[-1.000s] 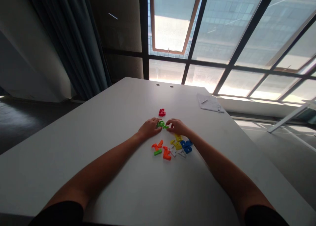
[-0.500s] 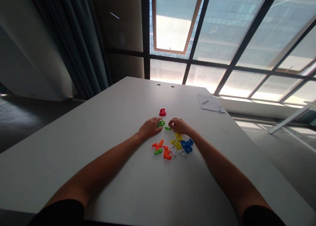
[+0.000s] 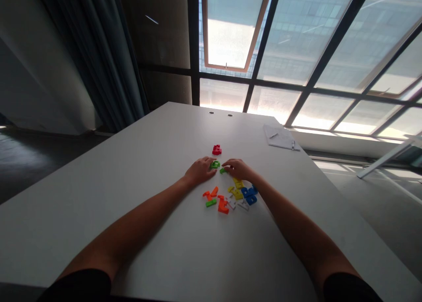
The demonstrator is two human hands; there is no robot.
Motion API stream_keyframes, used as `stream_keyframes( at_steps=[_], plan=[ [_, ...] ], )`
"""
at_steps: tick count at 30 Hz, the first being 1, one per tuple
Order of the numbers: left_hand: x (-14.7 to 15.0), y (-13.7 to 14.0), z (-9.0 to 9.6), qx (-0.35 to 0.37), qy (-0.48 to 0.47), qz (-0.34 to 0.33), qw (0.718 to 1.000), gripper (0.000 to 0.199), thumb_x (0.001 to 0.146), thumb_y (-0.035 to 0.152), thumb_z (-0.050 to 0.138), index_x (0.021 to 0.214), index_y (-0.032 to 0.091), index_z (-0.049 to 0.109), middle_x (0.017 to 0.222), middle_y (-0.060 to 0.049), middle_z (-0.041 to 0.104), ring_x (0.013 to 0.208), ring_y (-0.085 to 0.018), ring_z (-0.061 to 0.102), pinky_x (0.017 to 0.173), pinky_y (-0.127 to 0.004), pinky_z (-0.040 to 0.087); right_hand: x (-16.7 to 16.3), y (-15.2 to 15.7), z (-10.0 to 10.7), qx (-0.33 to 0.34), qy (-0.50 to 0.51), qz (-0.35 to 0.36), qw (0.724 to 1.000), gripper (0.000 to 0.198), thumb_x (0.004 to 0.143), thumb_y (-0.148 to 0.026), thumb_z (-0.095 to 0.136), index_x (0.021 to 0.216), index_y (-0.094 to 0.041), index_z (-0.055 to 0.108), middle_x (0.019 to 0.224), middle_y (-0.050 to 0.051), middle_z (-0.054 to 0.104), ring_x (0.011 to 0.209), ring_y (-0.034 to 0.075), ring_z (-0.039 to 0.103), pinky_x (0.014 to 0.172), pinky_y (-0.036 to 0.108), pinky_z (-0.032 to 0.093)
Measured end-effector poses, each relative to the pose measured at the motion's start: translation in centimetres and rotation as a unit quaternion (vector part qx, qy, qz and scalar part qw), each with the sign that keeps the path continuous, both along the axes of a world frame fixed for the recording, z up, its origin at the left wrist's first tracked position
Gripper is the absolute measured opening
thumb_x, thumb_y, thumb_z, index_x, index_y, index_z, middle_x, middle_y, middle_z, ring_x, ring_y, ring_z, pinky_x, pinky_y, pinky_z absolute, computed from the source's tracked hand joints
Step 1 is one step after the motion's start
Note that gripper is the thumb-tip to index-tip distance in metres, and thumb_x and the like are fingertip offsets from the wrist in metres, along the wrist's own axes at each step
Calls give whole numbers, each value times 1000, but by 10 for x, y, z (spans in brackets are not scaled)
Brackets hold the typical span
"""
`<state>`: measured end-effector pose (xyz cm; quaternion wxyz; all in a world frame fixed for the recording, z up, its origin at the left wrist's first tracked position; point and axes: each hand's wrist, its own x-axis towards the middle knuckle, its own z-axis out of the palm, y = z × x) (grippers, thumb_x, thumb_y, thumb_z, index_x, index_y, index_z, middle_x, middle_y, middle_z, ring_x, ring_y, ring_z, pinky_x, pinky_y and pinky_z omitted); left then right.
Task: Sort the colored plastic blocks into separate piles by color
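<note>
My left hand [image 3: 201, 170] rests on the white table with its thumb and fingers around a green plastic piece [image 3: 215, 164]. Close by on the right, my right hand [image 3: 238, 168] has its fingertips closed on a smaller green piece [image 3: 223, 170], partly covered by them. Just beyond both hands lies a red piece [image 3: 216, 150]. Nearer to me are yellow pieces [image 3: 238, 194], blue pieces [image 3: 249, 195], orange pieces [image 3: 223, 205], white pieces [image 3: 243, 205] and another green piece [image 3: 211, 202]. Part of the yellow and blue group is behind my right hand and forearm.
The wide white table [image 3: 151, 157] reaches toward tall windows. Sheets of paper [image 3: 280, 137] with pens lie at its far right edge. Two round holes are set in the far end. A dark curtain [image 3: 99, 60] hangs at left.
My right hand has shifted slightly left, and its fingers have come onto the smaller green piece. My left hand stays at its green piece.
</note>
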<state>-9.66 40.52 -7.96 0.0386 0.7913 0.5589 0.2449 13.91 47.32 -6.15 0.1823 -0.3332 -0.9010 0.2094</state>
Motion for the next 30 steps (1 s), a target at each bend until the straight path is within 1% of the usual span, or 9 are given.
stream_keyframes(
  at_steps=[2, 5, 7, 10, 15, 19, 24, 30],
  plan=[
    [0, 0, 0, 0, 1, 2, 1000, 47, 93, 34, 65, 140, 25, 64, 132, -10, 70, 117, -29, 69, 107, -41, 54, 2, -1, 1, 7, 14, -3, 1000, 19, 94, -15, 68, 107, -21, 80, 107, 7, 78, 80, 15, 70, 82, 27, 54],
    [-1, 0, -1, 2, 4, 3, 1000, 49, 92, 32, 65, 140, 24, 64, 132, -11, 70, 116, -29, 69, 106, -41, 55, 4, -1, 1, -5, 10, 13, 1000, 18, 88, -11, 74, 102, -20, 78, 104, 5, 75, 78, 13, 70, 77, 24, 53],
    [-1, 0, -1, 4, 6, -1, 1000, 50, 90, 29, 65, 140, 24, 65, 133, -10, 70, 117, -29, 69, 108, -41, 54, 4, -1, -2, -4, 6, 13, 1000, 18, 86, -8, 74, 99, -20, 77, 101, 4, 74, 77, 13, 69, 75, 23, 52],
    [0, 0, 0, 0, 8, -8, 1000, 50, 90, 26, 64, 140, 24, 65, 136, -10, 69, 120, -30, 68, 109, -41, 54, 1, -1, -7, 16, 15, -7, 1000, 16, 87, -7, 72, 97, -19, 76, 96, 4, 73, 75, 13, 66, 76, 24, 51],
    [1, 0, 0, -10, 7, 3, 1000, 42, 95, 28, 60, 137, 27, 67, 135, -7, 71, 119, -28, 69, 105, -40, 55, -3, -3, -14, 46, 39, -29, 998, 14, 89, -11, 74, 98, -21, 77, 93, 2, 71, 72, 12, 62, 75, 24, 48],
    [1, 1, -1, -12, -1, 6, 1000, 38, 99, 33, 59, 135, 26, 69, 133, -6, 73, 118, -28, 69, 103, -39, 56, -4, -3, -15, 45, 48, -25, 998, 12, 90, -12, 75, 98, -21, 78, 94, 2, 71, 71, 12, 61, 74, 24, 47],
    [-1, 3, -3, -14, -4, 14, 1000, 39, 99, 36, 61, 136, 27, 70, 131, -6, 75, 117, -28, 70, 101, -38, 56, -7, -2, -17, 43, 52, -27, 997, 13, 90, -12, 74, 98, -21, 79, 94, 2, 71, 71, 11, 62, 75, 24, 46],
    [0, 1, 0, -21, -8, 23, 999, 39, 99, 38, 60, 136, 28, 71, 130, -5, 76, 116, -26, 71, 100, -34, 56, -10, -1, -19, 51, 60, -41, 996, 15, 88, -11, 74, 97, -22, 79, 92, 1, 71, 69, 11, 61, 74, 23, 46]
  ],
)
